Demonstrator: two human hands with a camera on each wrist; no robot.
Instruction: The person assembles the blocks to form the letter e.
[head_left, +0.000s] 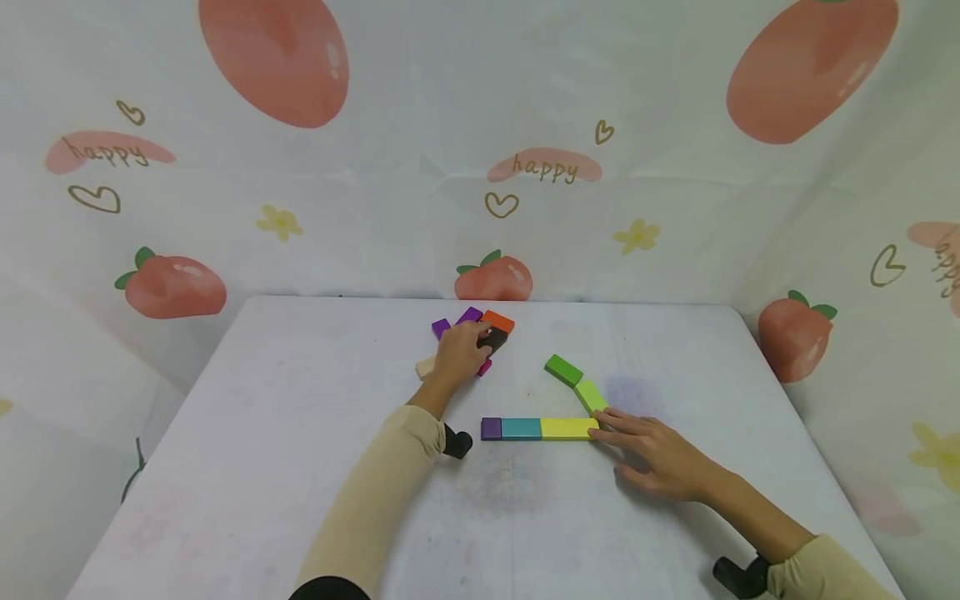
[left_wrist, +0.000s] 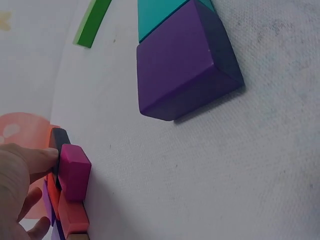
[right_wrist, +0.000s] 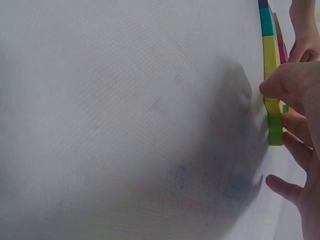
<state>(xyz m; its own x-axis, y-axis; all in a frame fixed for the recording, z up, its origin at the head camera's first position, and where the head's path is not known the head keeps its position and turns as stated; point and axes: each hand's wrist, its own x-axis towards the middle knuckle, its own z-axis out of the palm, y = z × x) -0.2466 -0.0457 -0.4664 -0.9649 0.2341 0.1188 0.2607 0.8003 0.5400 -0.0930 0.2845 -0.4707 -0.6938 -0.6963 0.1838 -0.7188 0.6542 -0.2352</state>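
The left hand (head_left: pixel 459 354) is pinching a black rectangular block (head_left: pixel 495 340) in a multicoloured block pile (head_left: pixel 470 315) on the white worktop (head_left: pixel 300 433) — partly hiding the heap — while the right hand (head_left: pixel 660 454), fingers spread, is touching a yellow rectangular block (head_left: pixel 567 429) and covering a lime-green rectangular block's (head_left: pixel 590 396) near end.

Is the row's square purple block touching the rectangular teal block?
Touching. The left wrist view shows the purple block meeting the teal block with no gap.
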